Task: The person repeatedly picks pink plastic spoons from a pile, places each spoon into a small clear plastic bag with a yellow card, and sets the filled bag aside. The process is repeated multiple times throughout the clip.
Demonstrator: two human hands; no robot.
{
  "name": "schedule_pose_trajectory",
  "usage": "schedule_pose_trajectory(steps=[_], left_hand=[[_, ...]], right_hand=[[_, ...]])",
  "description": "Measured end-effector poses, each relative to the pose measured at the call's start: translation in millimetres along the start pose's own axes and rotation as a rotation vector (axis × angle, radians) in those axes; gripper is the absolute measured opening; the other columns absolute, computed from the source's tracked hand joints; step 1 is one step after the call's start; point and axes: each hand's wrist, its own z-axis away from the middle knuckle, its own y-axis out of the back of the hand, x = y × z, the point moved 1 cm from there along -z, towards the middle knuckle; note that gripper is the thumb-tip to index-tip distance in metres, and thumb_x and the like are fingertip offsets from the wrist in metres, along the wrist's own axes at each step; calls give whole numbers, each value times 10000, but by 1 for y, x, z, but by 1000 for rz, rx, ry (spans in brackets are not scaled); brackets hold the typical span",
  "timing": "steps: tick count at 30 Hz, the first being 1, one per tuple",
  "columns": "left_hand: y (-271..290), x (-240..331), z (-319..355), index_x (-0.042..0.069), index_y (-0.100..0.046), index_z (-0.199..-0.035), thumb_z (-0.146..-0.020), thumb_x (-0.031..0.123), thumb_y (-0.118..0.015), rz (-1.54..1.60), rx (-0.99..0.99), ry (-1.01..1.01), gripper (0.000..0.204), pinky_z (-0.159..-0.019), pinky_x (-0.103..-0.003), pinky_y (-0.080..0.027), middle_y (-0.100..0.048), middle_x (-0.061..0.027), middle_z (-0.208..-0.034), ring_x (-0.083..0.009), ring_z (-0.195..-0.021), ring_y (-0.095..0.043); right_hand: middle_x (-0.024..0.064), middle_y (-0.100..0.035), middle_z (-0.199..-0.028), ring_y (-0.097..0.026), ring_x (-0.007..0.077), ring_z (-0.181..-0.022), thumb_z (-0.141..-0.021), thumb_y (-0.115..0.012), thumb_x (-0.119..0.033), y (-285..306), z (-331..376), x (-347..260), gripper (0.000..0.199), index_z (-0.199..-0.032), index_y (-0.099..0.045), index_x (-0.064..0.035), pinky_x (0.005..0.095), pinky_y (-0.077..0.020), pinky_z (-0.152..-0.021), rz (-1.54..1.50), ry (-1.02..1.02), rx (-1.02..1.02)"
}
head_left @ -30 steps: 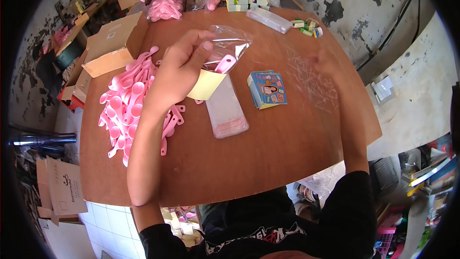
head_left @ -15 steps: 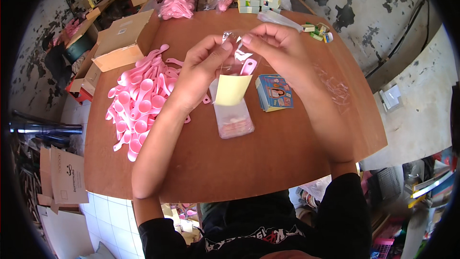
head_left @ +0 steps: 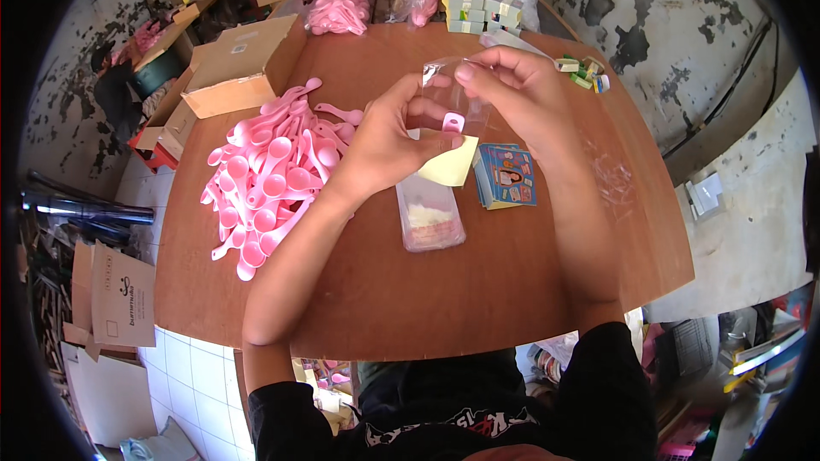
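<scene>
Above the table's middle, my right hand (head_left: pixel 514 90) pinches the upper edge of a clear plastic bag (head_left: pixel 437 71) between thumb and fingers. My left hand (head_left: pixel 395 138) is closed on the bag lower down, its thumb pressed against a pale yellow card (head_left: pixel 454 166). A pink spoon's handle end (head_left: pixel 453 123) with a hole rises above the card; its bowl is hidden. The card and spoon appear to be inside the bag. Beneath them lies a stack of clear plastic bags (head_left: pixel 434 229). Beside it, right of the yellow card, sits a stack of blue printed cards (head_left: pixel 507 176).
A big pile of pink spoons (head_left: pixel 272 172) covers the table's left side, with a cardboard box (head_left: pixel 248 64) behind it. Small boxes (head_left: pixel 481 13) and bagged pink pieces (head_left: pixel 338 7) line the far edge. Small green and yellow items (head_left: pixel 582 73) lie far right, near loose clear plastic (head_left: pixel 608 177).
My left hand has shifted from the bag's top edge down to the card and spoon handle. The card has tilted. My right hand keeps its pinch. The whole view has shifted slightly.
</scene>
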Motion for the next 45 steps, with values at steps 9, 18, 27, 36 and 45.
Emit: schedule_pose_trajectory(steps=[9,18,27,36,45], left_hand=[[4,14,-1,-6,-512,-1280,-833,-25,-750,69,137,24,506,-754,-269,-569,-718,-80,-955,-131,-876,-685],[30,19,-1,-7,-674,-1106,-955,111,-651,105,171,68,193,-699,-264,-588,-724,-85,-959,-103,-822,-682],[39,29,2,-24,-683,-1094,-965,46,-612,23,37,-112,162,-715,-269,-592,-722,-94,-985,-128,-843,-688],[41,29,3,-31,-692,-999,-912,-27,-645,59,15,-76,99,-732,-270,-577,-711,-85,-951,-124,-848,-674],[37,58,20,5,-546,-1152,-728,-120,-784,-46,-56,49,502,-824,-265,-562,-645,-48,-1054,-140,-1036,-636]], right_hand=[[68,-687,-1051,-642,108,-938,-934,-678,-115,6,9,18,261,-1162,-654,10,267,-531,-858,14,-129,-210],[81,-715,-959,-676,118,-865,-930,-669,-79,6,7,19,176,-1074,-686,20,249,-557,-720,-117,-48,-96],[88,-722,-960,-682,121,-847,-898,-623,-1,21,6,26,151,-1008,-722,29,252,-558,-751,-293,-34,-232],[76,-715,-949,-660,103,-840,-889,-656,-13,16,7,19,100,-944,-725,35,233,-524,-760,-248,89,-300],[71,-665,-1034,-644,122,-955,-820,-772,-5,-1,16,10,365,-1150,-619,20,251,-551,-809,-243,29,-386]])
